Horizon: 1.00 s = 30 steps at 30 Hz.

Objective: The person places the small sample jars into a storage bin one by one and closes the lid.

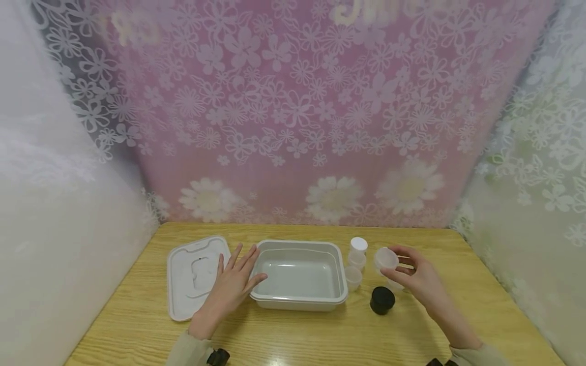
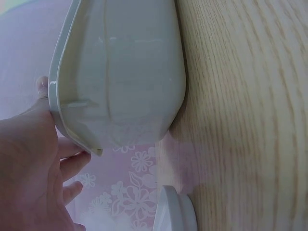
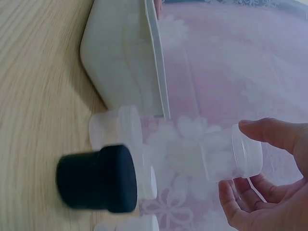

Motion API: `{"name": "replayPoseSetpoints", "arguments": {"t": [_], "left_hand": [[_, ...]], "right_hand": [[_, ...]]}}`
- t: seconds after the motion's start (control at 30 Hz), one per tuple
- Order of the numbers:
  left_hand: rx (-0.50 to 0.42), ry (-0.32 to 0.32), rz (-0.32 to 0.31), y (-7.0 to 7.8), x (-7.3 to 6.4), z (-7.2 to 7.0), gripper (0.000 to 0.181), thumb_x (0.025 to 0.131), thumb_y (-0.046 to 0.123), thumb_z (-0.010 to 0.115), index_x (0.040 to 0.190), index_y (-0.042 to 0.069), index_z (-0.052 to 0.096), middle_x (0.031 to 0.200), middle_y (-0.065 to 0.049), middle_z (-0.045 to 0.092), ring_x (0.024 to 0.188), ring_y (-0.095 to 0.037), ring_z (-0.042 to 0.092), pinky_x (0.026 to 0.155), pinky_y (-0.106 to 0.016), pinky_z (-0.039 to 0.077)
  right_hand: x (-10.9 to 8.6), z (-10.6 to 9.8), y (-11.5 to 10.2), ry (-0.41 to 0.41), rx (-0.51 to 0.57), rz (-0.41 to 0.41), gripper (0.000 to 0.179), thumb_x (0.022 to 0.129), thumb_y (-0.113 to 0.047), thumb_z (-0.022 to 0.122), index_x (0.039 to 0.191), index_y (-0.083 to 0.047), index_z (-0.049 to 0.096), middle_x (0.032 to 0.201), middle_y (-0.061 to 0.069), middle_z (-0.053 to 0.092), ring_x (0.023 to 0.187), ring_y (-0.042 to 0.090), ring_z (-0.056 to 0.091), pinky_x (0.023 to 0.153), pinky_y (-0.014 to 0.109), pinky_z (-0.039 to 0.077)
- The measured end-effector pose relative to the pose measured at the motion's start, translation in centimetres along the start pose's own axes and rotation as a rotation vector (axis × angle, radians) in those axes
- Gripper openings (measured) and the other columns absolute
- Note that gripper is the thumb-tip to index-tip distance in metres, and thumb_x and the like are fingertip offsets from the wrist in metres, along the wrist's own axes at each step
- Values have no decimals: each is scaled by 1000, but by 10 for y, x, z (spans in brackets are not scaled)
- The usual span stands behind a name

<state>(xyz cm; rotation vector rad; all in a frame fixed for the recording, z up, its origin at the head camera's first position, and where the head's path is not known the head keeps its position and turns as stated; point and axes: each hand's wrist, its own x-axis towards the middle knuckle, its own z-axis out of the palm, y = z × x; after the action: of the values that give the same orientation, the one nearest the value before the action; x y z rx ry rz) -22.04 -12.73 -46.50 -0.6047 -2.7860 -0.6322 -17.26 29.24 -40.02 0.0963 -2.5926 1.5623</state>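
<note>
My right hand (image 1: pixel 423 279) pinches a small translucent plastic jar (image 1: pixel 386 258) by its rounded end between thumb and fingers. In the right wrist view this jar (image 3: pixel 221 156) is held up off the tabletop. My left hand (image 1: pixel 235 279) has its fingers spread and rests at the left rim of a white rectangular tub (image 1: pixel 299 300). The thumb lies over the rim in the head view. Below the right hand stands a black lidded jar (image 1: pixel 382 300). Another translucent jar (image 1: pixel 396 284) is partly hidden by that hand.
Beside the tub's right end stand a white-capped jar (image 1: pixel 359 245) and translucent jars, one (image 1: pixel 357 260) behind another (image 1: pixel 353 277). A white lid (image 1: pixel 189 284) lies flat left of the tub on the wooden table (image 1: pixel 293 340). Flowered curtains (image 1: pixel 293 127) enclose the back and sides.
</note>
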Motion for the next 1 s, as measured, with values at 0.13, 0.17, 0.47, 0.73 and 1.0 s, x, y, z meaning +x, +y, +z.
{"name": "replayPoseSetpoints", "arguments": {"t": [0.13,0.17,0.47,0.73,1.0], "left_hand": [[15,10,7,-2,-1,-2,67,102,46,55,156,9,42,161,-6,38,154,-37,17,116,-73,6],[18,16,11,-3,-1,-3,65,103,45,54,155,9,43,161,-6,39,154,-37,18,116,-73,6],[25,43,36,-5,-3,-5,52,107,35,51,153,11,47,158,-5,44,153,-36,23,115,-74,9],[39,34,29,-4,-1,-5,52,107,36,50,153,12,48,157,-4,45,153,-34,24,116,-73,11],[68,55,47,-4,0,-4,52,106,34,53,152,10,49,155,-6,48,151,-34,28,115,-73,15]], "right_hand": [[7,16,-8,-20,12,5,65,94,-22,76,147,-2,46,142,20,48,117,21,58,85,20,53],[8,20,-10,-22,13,2,65,93,-22,76,147,-2,46,141,20,49,120,27,57,85,19,53],[25,63,-26,-66,91,-59,59,91,-14,78,141,0,52,136,21,53,121,36,56,88,22,53],[35,107,-33,-93,142,-83,55,87,-9,81,135,0,57,130,19,57,116,34,58,88,25,55],[46,149,-34,-138,171,-99,54,84,-7,83,132,1,60,126,19,61,112,32,62,91,37,57]]}}
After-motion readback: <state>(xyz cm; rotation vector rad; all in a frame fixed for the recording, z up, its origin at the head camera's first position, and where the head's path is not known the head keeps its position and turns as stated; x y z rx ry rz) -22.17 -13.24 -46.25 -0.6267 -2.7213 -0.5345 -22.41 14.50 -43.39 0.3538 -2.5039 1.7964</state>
